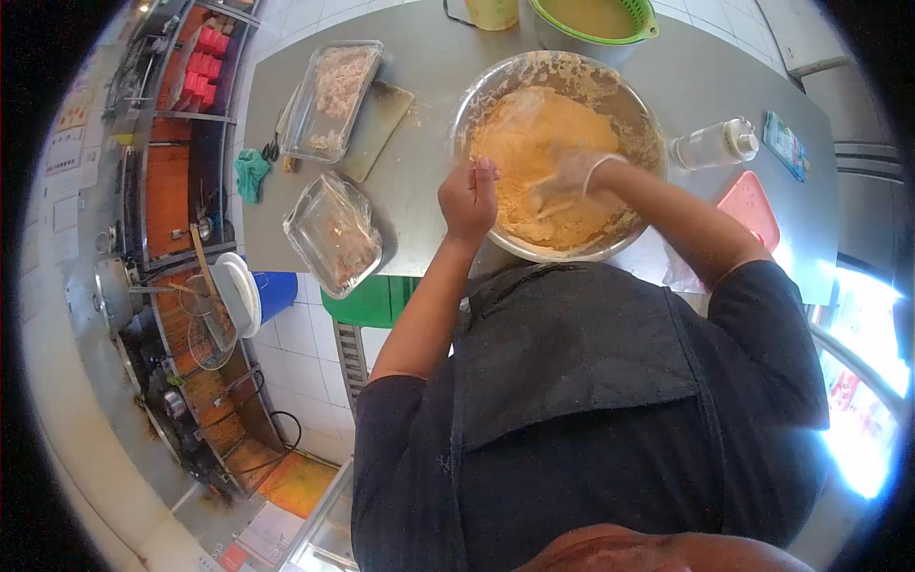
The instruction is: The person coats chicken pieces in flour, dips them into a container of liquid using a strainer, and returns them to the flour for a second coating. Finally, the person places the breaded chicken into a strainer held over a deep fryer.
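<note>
A wide metal bowl (654, 143) on the steel table holds an orange-yellow powdery mix (562, 119). My left hand (469, 198) is closed at the bowl's left rim; its fingers are wrapped round something I cannot make out. Inside the bowl, my right hand (569, 181) is down in the mix, wearing what looks like a clear glove with a pale band at the wrist. Motion smears its fingers, so their pose and anything in them cannot be made out.
Left on the table (424, 229) are a tray of pale raw meat (343, 86), a plastic-covered tray (334, 234), a cutting board (389, 129) and a green cloth (252, 174). A green basket (640, 21) stands behind the bowl; a clear bottle (715, 145) and pink tray (751, 208) lie right.
</note>
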Demonstrator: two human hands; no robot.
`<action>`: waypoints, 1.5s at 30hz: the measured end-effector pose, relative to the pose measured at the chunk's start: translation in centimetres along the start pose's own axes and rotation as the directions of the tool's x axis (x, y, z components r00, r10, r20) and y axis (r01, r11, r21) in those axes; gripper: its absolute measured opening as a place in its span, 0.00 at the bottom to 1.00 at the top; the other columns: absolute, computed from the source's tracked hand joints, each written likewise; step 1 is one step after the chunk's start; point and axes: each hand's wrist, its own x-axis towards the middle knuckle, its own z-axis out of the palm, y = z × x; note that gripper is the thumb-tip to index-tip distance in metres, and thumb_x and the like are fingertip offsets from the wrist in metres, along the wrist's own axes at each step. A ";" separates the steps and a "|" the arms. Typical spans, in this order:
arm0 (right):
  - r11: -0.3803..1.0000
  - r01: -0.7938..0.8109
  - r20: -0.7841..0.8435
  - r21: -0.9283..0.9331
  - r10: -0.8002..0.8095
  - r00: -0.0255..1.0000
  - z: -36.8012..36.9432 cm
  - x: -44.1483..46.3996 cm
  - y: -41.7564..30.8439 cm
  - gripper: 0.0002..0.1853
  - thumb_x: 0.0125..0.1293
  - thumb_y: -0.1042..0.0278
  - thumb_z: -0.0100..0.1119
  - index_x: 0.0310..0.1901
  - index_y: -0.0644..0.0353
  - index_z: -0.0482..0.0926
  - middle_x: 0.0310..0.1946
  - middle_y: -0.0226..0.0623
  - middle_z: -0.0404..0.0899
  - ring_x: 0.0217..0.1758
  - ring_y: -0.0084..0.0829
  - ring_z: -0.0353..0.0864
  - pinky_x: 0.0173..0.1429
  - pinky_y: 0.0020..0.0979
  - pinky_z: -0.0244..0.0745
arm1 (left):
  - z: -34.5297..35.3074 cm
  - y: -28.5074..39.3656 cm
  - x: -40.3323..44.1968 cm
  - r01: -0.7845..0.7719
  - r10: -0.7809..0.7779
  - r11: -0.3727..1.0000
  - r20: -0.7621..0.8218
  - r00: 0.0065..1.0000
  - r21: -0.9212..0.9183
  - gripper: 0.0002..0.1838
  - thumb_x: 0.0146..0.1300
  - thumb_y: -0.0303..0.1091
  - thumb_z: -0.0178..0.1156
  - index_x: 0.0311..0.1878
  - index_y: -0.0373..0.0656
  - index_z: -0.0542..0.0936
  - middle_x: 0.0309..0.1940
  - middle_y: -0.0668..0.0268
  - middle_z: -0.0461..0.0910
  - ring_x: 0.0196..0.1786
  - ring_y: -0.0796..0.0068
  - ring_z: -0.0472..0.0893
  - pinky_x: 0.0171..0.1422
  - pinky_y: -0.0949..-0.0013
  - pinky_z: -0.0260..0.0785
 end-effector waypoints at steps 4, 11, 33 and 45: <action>0.991 0.039 0.041 0.127 -0.044 0.998 3.9 1.1 -1.3 0.50 0.52 0.26 0.67 0.69 0.56 0.74 0.67 0.47 0.75 0.67 0.46 0.76 0.70 0.40 0.68 | 0.2 -0.4 -0.2 -0.025 0.025 1.000 -0.005 1.000 -0.015 0.22 0.80 0.42 0.47 0.32 0.38 0.79 0.24 0.63 0.80 0.27 0.75 0.78 0.34 0.70 0.70; 0.944 0.206 -0.164 0.259 -0.167 0.972 2.9 1.5 1.3 0.44 0.60 0.39 0.67 0.73 0.55 0.67 0.62 0.52 0.78 0.64 0.45 0.78 0.68 0.40 0.70 | -0.2 0.4 -0.1 0.004 -0.005 1.000 -0.010 1.000 -0.005 0.22 0.79 0.41 0.49 0.31 0.38 0.80 0.23 0.61 0.80 0.26 0.69 0.79 0.33 0.66 0.70; 0.741 -0.207 0.054 0.639 0.225 0.973 2.2 -5.6 -3.7 0.38 0.61 0.42 0.69 0.65 0.62 0.76 0.57 0.49 0.81 0.60 0.40 0.79 0.62 0.39 0.73 | -0.1 0.8 0.0 0.016 -0.022 0.985 -0.029 0.999 -0.174 0.23 0.80 0.41 0.45 0.30 0.38 0.78 0.24 0.64 0.78 0.26 0.73 0.76 0.33 0.69 0.68; 0.973 -0.114 -0.389 -0.198 0.029 0.921 5.8 -2.7 -7.3 0.49 0.63 0.36 0.58 0.79 0.51 0.51 0.73 0.67 0.59 0.70 0.60 0.70 0.70 0.50 0.69 | 0.1 0.2 -0.3 0.037 -0.047 0.961 -0.030 0.998 -0.272 0.24 0.82 0.43 0.41 0.33 0.39 0.75 0.26 0.66 0.78 0.27 0.81 0.73 0.33 0.75 0.66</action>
